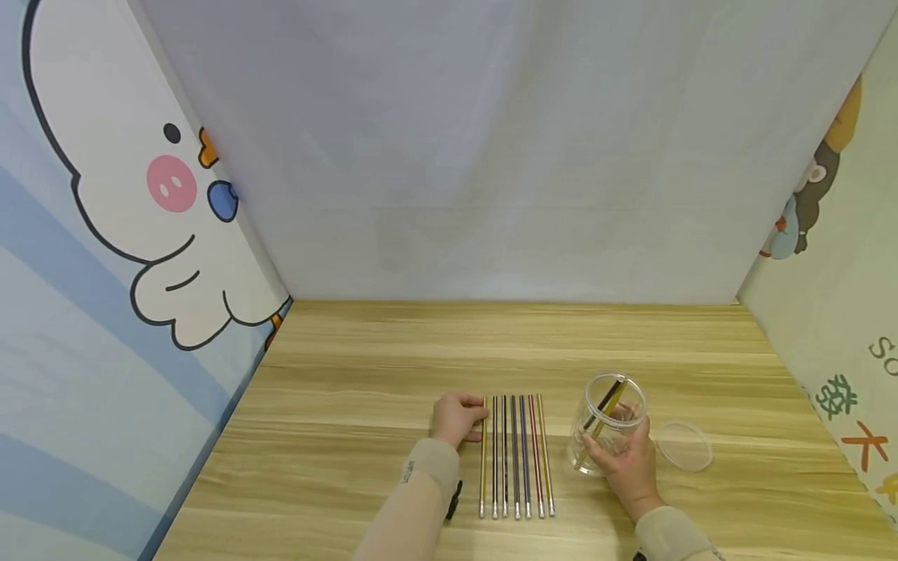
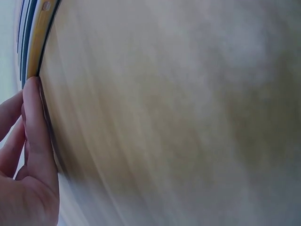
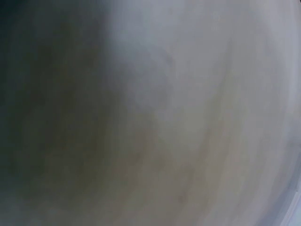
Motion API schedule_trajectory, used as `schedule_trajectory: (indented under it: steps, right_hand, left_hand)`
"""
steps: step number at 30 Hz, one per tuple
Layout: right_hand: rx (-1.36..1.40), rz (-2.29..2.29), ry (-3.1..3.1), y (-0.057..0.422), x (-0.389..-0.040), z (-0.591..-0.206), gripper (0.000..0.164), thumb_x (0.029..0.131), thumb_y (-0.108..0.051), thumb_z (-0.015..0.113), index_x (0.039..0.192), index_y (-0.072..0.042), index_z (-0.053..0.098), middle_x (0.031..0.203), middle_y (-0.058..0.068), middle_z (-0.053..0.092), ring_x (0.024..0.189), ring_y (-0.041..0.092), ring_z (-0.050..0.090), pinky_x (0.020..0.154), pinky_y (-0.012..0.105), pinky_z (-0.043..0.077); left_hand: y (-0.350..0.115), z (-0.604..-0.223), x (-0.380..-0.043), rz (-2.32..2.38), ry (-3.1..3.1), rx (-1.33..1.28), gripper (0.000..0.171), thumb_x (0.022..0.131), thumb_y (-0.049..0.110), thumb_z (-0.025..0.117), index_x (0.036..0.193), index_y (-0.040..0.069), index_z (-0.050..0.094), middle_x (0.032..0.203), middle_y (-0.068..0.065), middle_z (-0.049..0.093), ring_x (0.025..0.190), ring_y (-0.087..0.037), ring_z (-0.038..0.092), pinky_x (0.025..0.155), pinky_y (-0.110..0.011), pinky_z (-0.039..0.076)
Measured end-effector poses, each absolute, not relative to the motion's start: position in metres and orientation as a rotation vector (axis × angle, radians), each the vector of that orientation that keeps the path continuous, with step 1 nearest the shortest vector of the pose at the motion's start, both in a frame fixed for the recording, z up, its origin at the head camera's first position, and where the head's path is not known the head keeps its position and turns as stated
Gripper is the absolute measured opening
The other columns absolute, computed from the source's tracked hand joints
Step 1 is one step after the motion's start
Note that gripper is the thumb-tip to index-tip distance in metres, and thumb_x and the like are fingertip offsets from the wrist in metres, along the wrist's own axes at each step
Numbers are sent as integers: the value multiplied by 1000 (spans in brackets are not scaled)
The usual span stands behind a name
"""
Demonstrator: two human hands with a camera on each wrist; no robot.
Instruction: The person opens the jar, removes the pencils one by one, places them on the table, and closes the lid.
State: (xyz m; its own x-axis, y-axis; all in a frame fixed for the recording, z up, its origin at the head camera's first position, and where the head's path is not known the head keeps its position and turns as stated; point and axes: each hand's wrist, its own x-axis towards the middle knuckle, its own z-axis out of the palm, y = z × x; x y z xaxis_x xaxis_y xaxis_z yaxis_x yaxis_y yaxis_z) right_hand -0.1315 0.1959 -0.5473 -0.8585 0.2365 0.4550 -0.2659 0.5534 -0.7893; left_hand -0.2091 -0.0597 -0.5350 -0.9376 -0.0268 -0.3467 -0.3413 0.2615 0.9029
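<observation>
Seven slim pencils (image 1: 515, 460) lie side by side, narrowly spaced, on the wood-grain surface (image 1: 351, 374). They are yellow, three dark ones, blue, red and yellow, their silvery ends nearest the person. The left hand (image 1: 456, 421) touches the leftmost yellow pencil near its far end; whether its grip pinches it cannot be told. The right hand's (image 1: 631, 467) grip curls round a clear round jar (image 1: 609, 433), in which a black pencil (image 1: 605, 405) and another yellow one lean. A translucent lid (image 1: 685, 446) lies just beside the jar.
</observation>
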Motion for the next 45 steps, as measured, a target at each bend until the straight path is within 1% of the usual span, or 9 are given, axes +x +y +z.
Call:
schedule_trajectory:
  steps: [6, 17, 31, 36, 38, 40, 42, 44, 45]
  right_hand:
    - [23, 1277, -2273, 196, -131, -546, 71, 70, -2, 76, 129, 9, 37, 119, 32, 61, 106, -24, 38, 91, -4, 31]
    - [33, 1264, -2274, 198, -131, -546, 71, 71, -2, 76, 129, 8, 36, 120, 32, 61, 106, -25, 38, 91, -3, 32]
    - [35, 1309, -2280, 195, -133, -548, 71, 71, -2, 78, 129, 7, 37, 119, 27, 63, 103, -23, 41, 88, -2, 36]
    - [-17, 1288, -2321, 194, -132, -547, 71, 72, -4, 79, 129, 4, 38, 120, 27, 64, 103, -22, 40, 90, -1, 33]
    - [-35, 1278, -2337, 195, -131, -547, 71, 72, -5, 79, 129, 4, 38, 121, 27, 64, 104, -13, 47, 92, -1, 32]
    - [-43, 1263, -2349, 195, -131, -547, 71, 71, -5, 80, 128, 4, 38, 122, 28, 64, 105, 4, 59, 92, -2, 31]
    - [-40, 1251, -2354, 196, -131, -547, 72, 71, -5, 80, 128, 5, 37, 122, 29, 64, 104, 25, 64, 91, -2, 32]
    - [-31, 1228, -2362, 196, -131, -547, 72, 71, -4, 80, 128, 6, 37, 121, 30, 64, 102, 40, 64, 90, 3, 41]
    - [-28, 1216, -2367, 197, -131, -547, 72, 71, -4, 80, 128, 6, 37, 121, 30, 64, 101, 42, 64, 89, 8, 46]
  left_hand:
    - [-60, -534, -210, 1729, 2273, -329, 20, 88, 2, 71, 107, -3, 71, 91, -13, 69, 74, -16, 64, 58, -27, 62]
    - [-59, -534, -213, 1719, 2261, -326, 19, 87, 2, 72, 105, -2, 72, 89, -11, 69, 74, -16, 64, 57, -28, 62]
    - [-66, -529, -211, 1717, 2234, -300, 23, 88, 5, 72, 110, -2, 70, 95, -12, 69, 79, -18, 66, 60, -30, 63]
    - [-68, -528, -211, 1671, 2281, -288, 22, 88, 10, 73, 108, 1, 71, 91, -9, 70, 76, -16, 65, 57, -26, 61]
    - [-67, -527, -211, 1654, 2308, -286, 21, 89, 12, 73, 108, 3, 72, 90, -8, 70, 73, -15, 63, 54, -24, 58]
    - [-66, -524, -211, 1654, 2319, -289, 22, 89, 14, 72, 109, 5, 72, 89, -7, 70, 68, -13, 61, 51, -22, 55]
    - [-65, -520, -211, 1669, 2316, -280, 24, 90, 16, 72, 112, 5, 71, 89, -8, 70, 63, -12, 57, 50, -21, 52]
    - [-63, -515, -212, 1685, 2311, -263, 27, 91, 17, 71, 115, 5, 71, 90, -9, 69, 61, -12, 55, 51, -22, 50]
    - [-62, -511, -212, 1692, 2308, -255, 28, 91, 18, 71, 116, 5, 70, 91, -9, 69, 61, -12, 55, 52, -23, 51]
